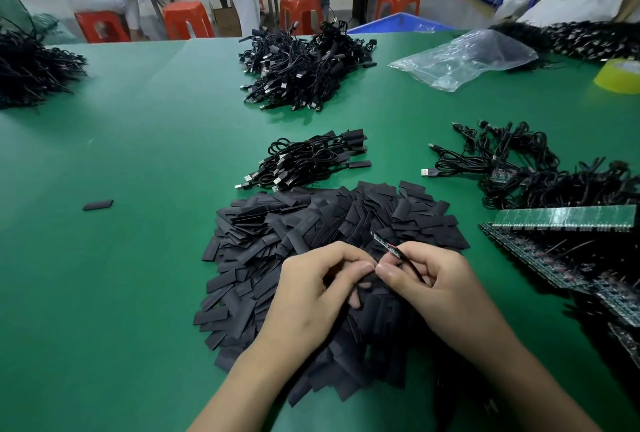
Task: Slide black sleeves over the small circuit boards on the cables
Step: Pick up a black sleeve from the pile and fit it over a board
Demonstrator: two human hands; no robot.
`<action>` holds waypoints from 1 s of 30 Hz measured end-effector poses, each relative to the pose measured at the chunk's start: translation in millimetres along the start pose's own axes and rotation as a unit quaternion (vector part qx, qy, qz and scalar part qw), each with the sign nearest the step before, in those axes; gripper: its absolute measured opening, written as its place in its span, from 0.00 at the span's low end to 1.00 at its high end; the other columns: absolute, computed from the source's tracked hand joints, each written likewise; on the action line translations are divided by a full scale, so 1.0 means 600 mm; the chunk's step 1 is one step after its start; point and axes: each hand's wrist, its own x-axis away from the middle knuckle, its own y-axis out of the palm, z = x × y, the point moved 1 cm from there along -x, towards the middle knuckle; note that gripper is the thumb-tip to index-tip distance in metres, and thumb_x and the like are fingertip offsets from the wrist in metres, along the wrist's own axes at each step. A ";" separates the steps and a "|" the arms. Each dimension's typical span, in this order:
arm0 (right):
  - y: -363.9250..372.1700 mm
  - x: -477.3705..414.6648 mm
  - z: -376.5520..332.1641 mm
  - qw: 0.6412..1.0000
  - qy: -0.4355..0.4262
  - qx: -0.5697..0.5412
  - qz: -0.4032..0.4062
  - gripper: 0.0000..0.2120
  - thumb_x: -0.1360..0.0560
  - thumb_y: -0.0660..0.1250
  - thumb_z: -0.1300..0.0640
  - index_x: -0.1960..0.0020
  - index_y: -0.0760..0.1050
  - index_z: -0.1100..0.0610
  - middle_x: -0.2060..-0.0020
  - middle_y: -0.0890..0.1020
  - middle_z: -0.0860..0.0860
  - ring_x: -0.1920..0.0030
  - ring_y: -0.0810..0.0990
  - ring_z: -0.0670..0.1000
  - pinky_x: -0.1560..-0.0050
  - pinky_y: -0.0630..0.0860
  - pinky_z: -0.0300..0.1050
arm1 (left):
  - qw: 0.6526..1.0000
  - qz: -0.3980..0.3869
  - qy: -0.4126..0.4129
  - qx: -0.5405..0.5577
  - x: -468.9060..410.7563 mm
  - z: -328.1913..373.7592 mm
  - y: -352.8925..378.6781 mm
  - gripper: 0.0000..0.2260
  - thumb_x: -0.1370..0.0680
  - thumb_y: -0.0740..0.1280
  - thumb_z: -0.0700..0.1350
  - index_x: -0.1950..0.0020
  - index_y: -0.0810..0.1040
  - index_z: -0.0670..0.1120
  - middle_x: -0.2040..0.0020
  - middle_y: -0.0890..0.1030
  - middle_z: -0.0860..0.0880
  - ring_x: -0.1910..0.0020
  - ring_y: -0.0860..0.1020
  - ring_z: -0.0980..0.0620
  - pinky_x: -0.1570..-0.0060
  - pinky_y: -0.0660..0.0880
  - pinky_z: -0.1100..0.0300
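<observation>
A wide heap of flat black sleeves [311, 223] covers the green table in front of me. Over its near part, my left hand [311, 296] and my right hand [426, 279] meet thumb to thumb. My right hand pinches a black cable whose small circuit board [386, 244] sticks up and to the left, bare. My left hand's curled fingers hold a black sleeve [363, 281], mostly hidden, just below the board's cable end.
Sleeved cables lie in a small bundle [304, 161] and a larger pile [301, 67] behind the heap. Unsleeved cables with boards [540, 171] and green board strips [564, 220] lie at the right. One loose sleeve [98, 205] lies at the left. A plastic bag [464, 57] is far right.
</observation>
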 end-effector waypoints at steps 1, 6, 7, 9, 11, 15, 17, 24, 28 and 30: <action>-0.001 -0.001 0.001 1.000 0.004 -0.004 -0.003 0.15 0.27 0.69 0.39 0.54 0.81 0.51 0.71 0.75 0.49 0.67 0.69 0.46 0.65 0.65 0.45 | 1.000 0.010 -0.011 0.020 0.000 0.000 0.001 0.06 0.20 0.70 0.43 0.51 0.83 0.54 0.65 0.83 0.52 0.70 0.81 0.54 0.63 0.75 0.66; 0.000 0.001 0.006 1.000 -0.004 -0.029 -0.009 0.06 0.22 0.71 0.52 0.57 0.81 0.52 0.70 0.78 0.42 0.67 0.73 0.39 0.65 0.68 0.35 | 0.999 0.001 0.033 -0.028 -0.003 0.000 -0.004 0.04 0.22 0.74 0.47 0.47 0.85 0.54 0.58 0.85 0.55 0.62 0.83 0.54 0.58 0.77 0.65; -0.001 0.001 0.007 0.999 -0.003 -0.032 -0.005 0.06 0.21 0.71 0.54 0.57 0.80 0.52 0.70 0.78 0.42 0.68 0.73 0.38 0.66 0.68 0.33 | 0.996 0.000 0.061 -0.064 -0.004 0.002 -0.006 0.07 0.23 0.76 0.50 0.45 0.85 0.53 0.54 0.85 0.57 0.57 0.84 0.55 0.55 0.78 0.65; -0.001 0.000 0.008 0.999 0.004 -0.033 0.002 0.07 0.21 0.70 0.52 0.57 0.80 0.53 0.70 0.78 0.42 0.68 0.73 0.39 0.66 0.68 0.35 | 0.988 -0.002 0.103 -0.118 -0.005 0.001 -0.009 0.12 0.24 0.77 0.51 0.43 0.85 0.51 0.50 0.84 0.58 0.50 0.83 0.57 0.49 0.78 0.63; 0.001 0.000 0.005 1.000 0.004 -0.027 0.010 0.10 0.24 0.70 0.47 0.57 0.80 0.52 0.71 0.76 0.43 0.68 0.71 0.41 0.67 0.67 0.36 | 0.984 0.012 0.112 -0.135 -0.006 0.001 -0.009 0.11 0.24 0.77 0.49 0.43 0.86 0.50 0.49 0.83 0.58 0.49 0.82 0.59 0.48 0.78 0.62; -0.003 0.000 0.001 0.999 0.013 -0.031 0.028 0.21 0.22 0.60 0.36 0.54 0.81 0.53 0.72 0.69 0.49 0.69 0.67 0.46 0.68 0.65 0.46 | 0.988 0.066 0.088 -0.104 -0.011 0.000 -0.013 0.09 0.26 0.78 0.44 0.47 0.88 0.48 0.51 0.85 0.57 0.50 0.83 0.59 0.47 0.76 0.67; -0.011 -0.002 -0.001 0.998 0.025 -0.040 0.043 0.23 0.20 0.56 0.38 0.56 0.79 0.54 0.72 0.65 0.46 0.70 0.64 0.46 0.68 0.62 0.44 | 0.991 0.084 0.061 -0.081 -0.013 0.000 -0.017 0.09 0.27 0.79 0.42 0.48 0.88 0.48 0.52 0.86 0.57 0.50 0.83 0.59 0.48 0.75 0.68; -0.020 0.006 -0.010 0.991 -0.049 0.127 0.017 0.17 0.19 0.61 0.46 0.61 0.72 0.56 0.72 0.69 0.52 0.71 0.65 0.43 0.69 0.61 0.38 | 0.995 0.090 0.019 -0.051 -0.014 -0.001 -0.019 0.09 0.29 0.79 0.40 0.51 0.89 0.50 0.55 0.87 0.58 0.52 0.84 0.59 0.51 0.75 0.70; -0.018 0.005 -0.009 0.992 -0.045 0.114 0.006 0.17 0.19 0.61 0.47 0.62 0.72 0.55 0.73 0.66 0.46 0.71 0.65 0.43 0.70 0.60 0.36 | 0.994 0.089 0.020 -0.055 -0.015 -0.003 -0.020 0.09 0.29 0.80 0.39 0.51 0.89 0.49 0.55 0.87 0.59 0.53 0.84 0.59 0.51 0.75 0.70; -0.018 0.005 -0.010 0.993 -0.046 0.107 0.003 0.17 0.19 0.60 0.46 0.62 0.72 0.54 0.74 0.66 0.47 0.71 0.64 0.43 0.70 0.60 0.39 | 0.994 0.088 0.018 -0.057 -0.015 -0.003 -0.020 0.09 0.29 0.80 0.40 0.51 0.89 0.50 0.55 0.87 0.59 0.53 0.84 0.59 0.51 0.75 0.70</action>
